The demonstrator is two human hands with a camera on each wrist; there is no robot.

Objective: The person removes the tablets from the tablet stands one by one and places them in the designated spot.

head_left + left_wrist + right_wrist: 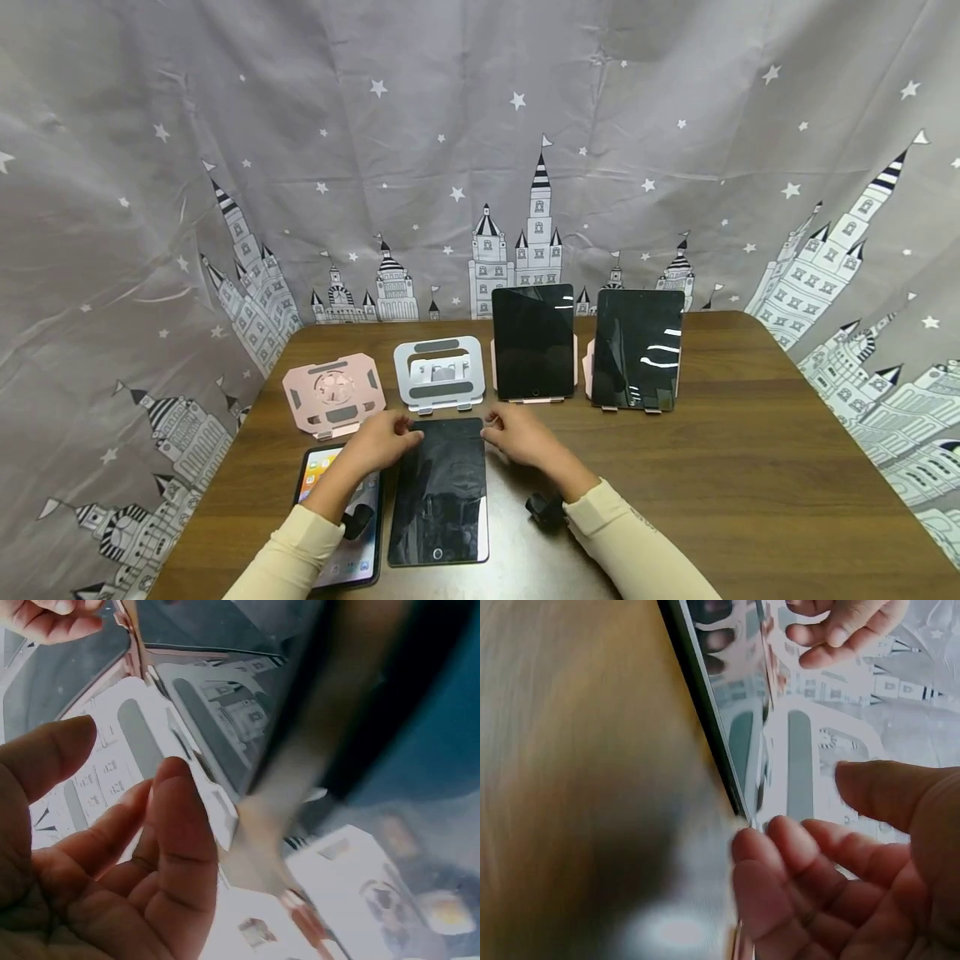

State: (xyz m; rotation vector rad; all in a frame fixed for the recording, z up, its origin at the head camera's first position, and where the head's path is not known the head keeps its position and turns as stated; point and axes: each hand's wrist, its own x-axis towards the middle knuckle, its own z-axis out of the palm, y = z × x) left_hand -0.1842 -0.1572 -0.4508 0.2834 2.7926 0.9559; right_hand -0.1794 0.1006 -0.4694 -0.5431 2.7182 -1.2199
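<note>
A tablet with a dark screen (438, 492) lies flat at the front of the table, its home button toward me. My left hand (378, 440) is at its top left corner, and my right hand (521, 433) is at its top right corner. Both wrist views show thumb and fingers apart with nothing between them. In the right wrist view, the fingertips (751, 844) are close by the tablet's corner; whether they touch it I cannot tell. Just beyond the hands stands a white tablet stand (476, 392) with grey pads, holding no tablet.
Left of the white stand is a bare pink stand (303, 398). A second tablet (366, 533), screen lit, lies partly under my left forearm. Toward the back, two dark tablets, one central (533, 342) and one farther right (637, 350), lean upright on pink stands. A grey castle-print curtain (450, 125) hangs behind.
</note>
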